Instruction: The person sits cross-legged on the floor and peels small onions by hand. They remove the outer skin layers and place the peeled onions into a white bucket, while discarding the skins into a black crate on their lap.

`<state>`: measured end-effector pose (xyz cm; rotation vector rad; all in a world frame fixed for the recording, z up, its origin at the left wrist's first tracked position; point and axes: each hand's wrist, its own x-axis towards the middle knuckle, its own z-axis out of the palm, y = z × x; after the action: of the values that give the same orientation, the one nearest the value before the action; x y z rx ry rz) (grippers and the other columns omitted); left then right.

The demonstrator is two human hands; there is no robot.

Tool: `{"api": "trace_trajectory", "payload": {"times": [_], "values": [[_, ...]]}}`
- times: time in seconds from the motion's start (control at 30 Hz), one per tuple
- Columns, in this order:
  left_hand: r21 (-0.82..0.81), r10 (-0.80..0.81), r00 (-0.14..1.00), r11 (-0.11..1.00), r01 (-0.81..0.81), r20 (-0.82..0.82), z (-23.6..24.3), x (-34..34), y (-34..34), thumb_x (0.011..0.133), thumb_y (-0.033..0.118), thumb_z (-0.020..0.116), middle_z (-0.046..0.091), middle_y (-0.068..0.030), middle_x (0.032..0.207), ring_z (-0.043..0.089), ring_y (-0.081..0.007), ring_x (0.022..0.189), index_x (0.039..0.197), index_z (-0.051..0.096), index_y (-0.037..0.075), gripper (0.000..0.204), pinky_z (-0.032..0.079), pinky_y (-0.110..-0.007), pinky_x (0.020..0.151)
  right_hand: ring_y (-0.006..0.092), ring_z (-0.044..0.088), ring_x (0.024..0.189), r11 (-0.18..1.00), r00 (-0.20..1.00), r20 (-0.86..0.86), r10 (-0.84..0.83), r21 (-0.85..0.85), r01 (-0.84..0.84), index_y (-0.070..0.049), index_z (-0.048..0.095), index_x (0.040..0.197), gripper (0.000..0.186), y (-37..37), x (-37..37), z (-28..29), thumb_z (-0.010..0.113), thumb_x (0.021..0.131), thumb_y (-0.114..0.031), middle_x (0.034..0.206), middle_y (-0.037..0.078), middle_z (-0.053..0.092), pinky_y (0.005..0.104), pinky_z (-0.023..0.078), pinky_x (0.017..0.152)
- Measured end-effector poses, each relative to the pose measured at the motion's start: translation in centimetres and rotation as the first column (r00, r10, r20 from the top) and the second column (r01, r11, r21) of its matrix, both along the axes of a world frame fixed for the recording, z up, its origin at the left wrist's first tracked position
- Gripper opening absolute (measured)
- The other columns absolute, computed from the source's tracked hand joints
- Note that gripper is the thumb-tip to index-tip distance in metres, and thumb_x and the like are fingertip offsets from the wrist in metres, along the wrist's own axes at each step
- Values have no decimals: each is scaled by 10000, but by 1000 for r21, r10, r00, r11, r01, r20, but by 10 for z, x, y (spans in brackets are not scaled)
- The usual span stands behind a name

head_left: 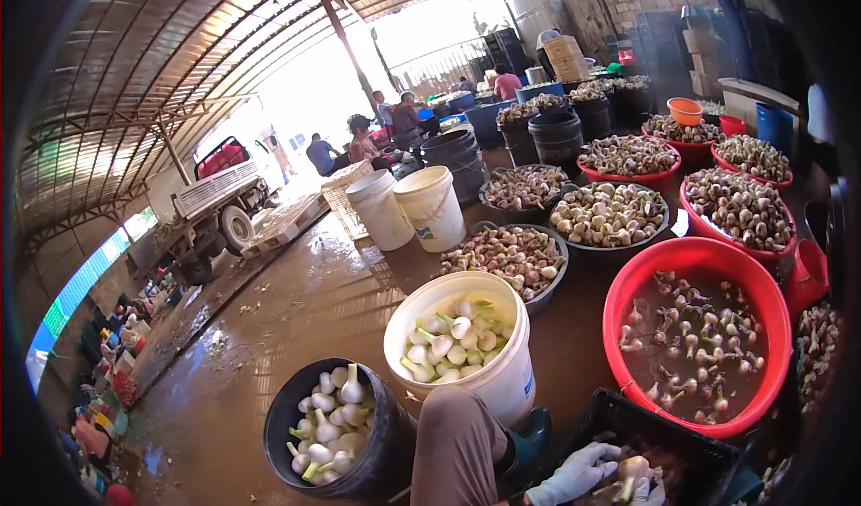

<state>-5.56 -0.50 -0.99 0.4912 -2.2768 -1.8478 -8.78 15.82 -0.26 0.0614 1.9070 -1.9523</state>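
My left hand (578, 475), in a pale glove, is at the lower right over a black plastic crate (659, 423). Its fingers stretch toward a garlic bulb (634, 466) and look apart from it. My right hand (649, 492), gloved too and partly cut off by the lower edge, has its fingers closed on that bulb. More garlic lies in the crate, mostly in shadow. Left of my bent knee (453, 434) a black bucket (280, 416) holds peeled white bulbs with short green stems. A white bucket (404, 300) in front holds similar clean bulbs.
Beyond the crate stands a red tub (619, 282) of murky water and garlic. Several basins of unpeeled garlic spread behind it. Two white buckets (429, 205) stand farther off, near black ones. A truck (215, 192) is parked at left; several people sit at the back.
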Motion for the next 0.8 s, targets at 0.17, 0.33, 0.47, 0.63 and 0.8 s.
{"api": "trace_trajectory", "payload": {"times": [0.17,0.33,0.47,0.63,0.8], "values": [[-94,-184,969,981,170,-165,-25,3,19,946,174,552,693,-119,998,648,-283,954,1109,665,81,219,504,-383,860,286,618,1112,957,851,-508,131,289,26,69,590,1232,366,-18,5,-30,538,993,-204,1187,190,660,372,453,994],[387,-237,904,918,88,355,-43,-6,11,955,225,636,664,1,954,601,-71,735,1304,595,71,384,512,-233,645,296,660,999,960,952,-258,-162,181,213,48,603,1211,333,-13,-7,6,557,955,-160,1069,211,687,382,495,909],[674,-200,949,739,-18,245,-3,-7,-14,945,102,579,657,-80,1029,608,-93,726,1363,516,-4,436,533,-232,634,269,642,1079,829,879,-390,-276,366,423,38,599,1253,408,21,-50,-103,607,939,-223,1185,187,666,344,503,923],[665,-102,986,746,-12,131,11,-1,-5,937,109,610,603,-162,1188,664,-165,851,1429,357,-25,570,582,-288,754,341,680,838,835,869,-489,-77,445,324,-42,684,1095,406,9,-31,-39,775,800,-306,916,166,705,406,535,736],[382,-34,997,924,5,69,6,-5,28,899,-51,598,529,-159,1311,530,-209,1216,1433,303,-15,611,458,-323,1017,286,682,698,913,905,-421,-62,343,222,-7,695,950,315,-24,-13,-16,765,822,-287,780,155,693,379,525,648]]}}
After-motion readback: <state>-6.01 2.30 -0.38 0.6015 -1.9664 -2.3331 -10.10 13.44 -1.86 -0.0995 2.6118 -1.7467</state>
